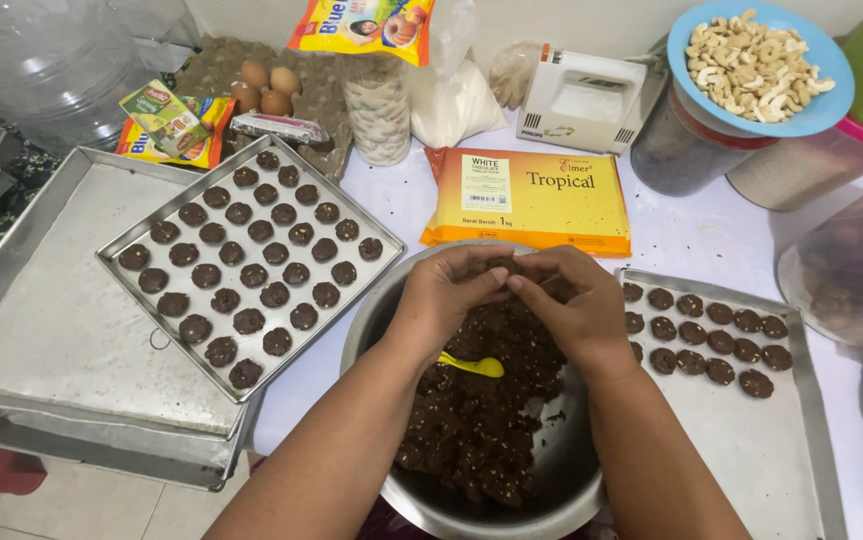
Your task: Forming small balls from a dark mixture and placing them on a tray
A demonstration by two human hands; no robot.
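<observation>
Right above the metal bowl, both hands are meeting: the left hand and right hand are pinching a small lump of dark dough between curled fingertips. More dough is lying inside the bowl, with a yellow spoon sticking out. Left of the bowl a tray of dough balls is sitting; right of it, a partly filled tray

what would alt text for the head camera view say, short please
A person's left hand and right hand meet, fingertips together, over a metal bowl of dark dough with a yellow spoon in it. Trays of small dark dough rounds sit on either side, a full tray left and a part-filled tray right.
</observation>
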